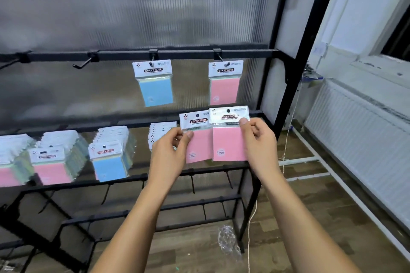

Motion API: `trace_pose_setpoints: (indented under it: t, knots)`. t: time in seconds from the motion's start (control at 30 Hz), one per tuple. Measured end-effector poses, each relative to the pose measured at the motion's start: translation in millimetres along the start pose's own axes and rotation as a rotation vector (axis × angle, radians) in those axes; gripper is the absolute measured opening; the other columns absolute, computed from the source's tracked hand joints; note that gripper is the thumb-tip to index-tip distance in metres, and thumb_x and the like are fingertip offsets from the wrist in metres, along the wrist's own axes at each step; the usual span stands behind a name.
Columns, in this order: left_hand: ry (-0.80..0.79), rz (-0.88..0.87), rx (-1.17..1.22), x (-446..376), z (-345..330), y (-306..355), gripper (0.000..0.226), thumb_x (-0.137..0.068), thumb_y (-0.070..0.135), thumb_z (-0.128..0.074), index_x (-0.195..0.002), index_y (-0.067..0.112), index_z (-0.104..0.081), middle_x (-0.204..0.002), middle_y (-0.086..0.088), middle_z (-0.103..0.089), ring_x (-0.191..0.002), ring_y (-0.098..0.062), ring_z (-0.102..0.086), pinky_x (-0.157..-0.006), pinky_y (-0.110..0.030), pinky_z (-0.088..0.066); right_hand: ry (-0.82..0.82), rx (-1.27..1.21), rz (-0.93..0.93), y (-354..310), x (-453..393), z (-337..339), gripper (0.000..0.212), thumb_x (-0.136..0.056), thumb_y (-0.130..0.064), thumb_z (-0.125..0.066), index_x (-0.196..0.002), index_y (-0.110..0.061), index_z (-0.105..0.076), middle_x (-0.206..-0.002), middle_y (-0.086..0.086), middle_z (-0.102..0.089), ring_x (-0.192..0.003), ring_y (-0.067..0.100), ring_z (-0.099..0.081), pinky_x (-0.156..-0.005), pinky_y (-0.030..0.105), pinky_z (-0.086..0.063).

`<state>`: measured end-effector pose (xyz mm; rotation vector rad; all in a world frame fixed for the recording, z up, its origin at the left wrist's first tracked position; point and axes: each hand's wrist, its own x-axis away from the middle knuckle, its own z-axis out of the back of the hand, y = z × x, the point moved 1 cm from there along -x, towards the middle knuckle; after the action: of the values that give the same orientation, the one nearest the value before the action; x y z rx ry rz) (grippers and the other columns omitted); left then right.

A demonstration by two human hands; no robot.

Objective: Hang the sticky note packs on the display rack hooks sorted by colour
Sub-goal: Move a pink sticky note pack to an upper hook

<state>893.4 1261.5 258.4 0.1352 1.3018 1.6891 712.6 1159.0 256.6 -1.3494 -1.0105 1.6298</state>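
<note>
I hold two pink sticky note packs side by side in front of the rack. My left hand (pixel 172 148) pinches the left pink pack (pixel 199 144) at its header. My right hand (pixel 258 139) pinches the right pink pack (pixel 229 143), which overlaps the left one. On the top rail (pixel 124 54) a blue pack (pixel 155 85) hangs from one hook and a pink pack (pixel 224 85) from the hook to its right, straight above my hands. Two bare hooks (pixel 83 63) stick out further left.
Piles of packs lie on the glass shelf (pixel 142 155): pink-topped piles (pixel 50 165) at the left, a blue-topped pile (pixel 109 162) in the middle, a pile behind my left hand. Lower rails carry bare hooks. A radiator (pixel 359 139) and crumpled plastic wrap (pixel 228 239) are at the right.
</note>
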Motion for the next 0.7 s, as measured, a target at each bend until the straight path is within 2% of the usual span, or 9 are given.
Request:
trace_pose_setpoints:
  t: [0.07,0.13,0.27,0.37,0.47,0.6,0.7]
  knots:
    - [-0.016,0.013,0.017,-8,2,1,0.024,-0.095,0.029,-0.062,-0.076,0.015,-0.058,-0.065,0.008,-0.056,-0.063,-0.001,-0.049,-0.056,-0.014,-0.036,0.018,-0.003,0.004,-3,-2,-4,0.036,-0.099,-0.044,-0.053,-0.078,-0.015,-0.056,-0.071,0.012,-0.061,-0.064,0.014,-0.048,-0.061,0.033,-0.035]
    - [-0.021,0.017,0.026,-15,4,1,0.022,-0.095,0.030,-0.061,-0.079,0.016,-0.061,-0.069,0.009,-0.059,-0.066,0.000,-0.051,-0.057,-0.013,-0.037,0.044,0.001,0.012,-9,-9,-7,0.036,-0.099,-0.046,-0.051,-0.077,-0.018,-0.055,-0.066,0.007,-0.058,-0.063,0.014,-0.047,-0.060,0.034,-0.034]
    - [-0.042,0.006,0.030,-25,4,1,0.017,-0.095,0.036,-0.059,-0.087,0.022,-0.065,-0.076,0.012,-0.064,-0.072,-0.003,-0.057,-0.058,-0.018,-0.041,0.094,0.018,0.077,-27,-35,-11,0.038,-0.097,-0.053,-0.048,-0.082,-0.020,-0.059,-0.075,0.010,-0.064,-0.067,0.027,-0.056,-0.060,0.035,-0.039]
    - [-0.021,0.010,0.034,-28,1,-1,0.017,-0.095,0.035,-0.060,-0.083,0.023,-0.063,-0.074,0.012,-0.063,-0.070,-0.004,-0.056,-0.056,-0.016,-0.038,0.078,-0.007,0.118,-37,-62,-13,0.041,-0.099,-0.051,-0.048,-0.084,-0.014,-0.059,-0.079,0.018,-0.063,-0.066,0.018,-0.052,-0.061,0.033,-0.037]
    - [-0.002,0.015,0.021,-27,-4,-3,0.018,-0.095,0.033,-0.061,-0.080,0.022,-0.062,-0.071,0.012,-0.062,-0.070,-0.004,-0.055,-0.056,-0.016,-0.039,0.065,-0.029,0.123,-39,-85,-17,0.044,-0.096,-0.053,-0.048,-0.084,-0.012,-0.059,-0.083,0.022,-0.063,-0.070,0.018,-0.053,-0.064,0.034,-0.039]
    - [0.013,0.016,0.017,-27,-6,-5,0.020,-0.094,0.030,-0.062,-0.077,0.021,-0.060,-0.069,0.013,-0.061,-0.068,-0.001,-0.054,-0.056,-0.013,-0.037,0.059,-0.053,0.109,-33,-103,-19,0.042,-0.098,-0.044,-0.051,-0.082,-0.006,-0.057,-0.071,0.011,-0.059,-0.067,0.012,-0.048,-0.063,0.032,-0.035]
    - [0.017,0.017,0.010,-29,-8,-6,0.019,-0.095,0.031,-0.062,-0.079,0.021,-0.062,-0.070,0.013,-0.062,-0.070,-0.002,-0.055,-0.056,-0.014,-0.038,0.044,-0.060,0.094,-29,-112,-20,0.044,-0.099,-0.041,-0.051,-0.081,-0.002,-0.054,-0.069,0.004,-0.053,-0.066,0.012,-0.045,-0.062,0.031,-0.032]
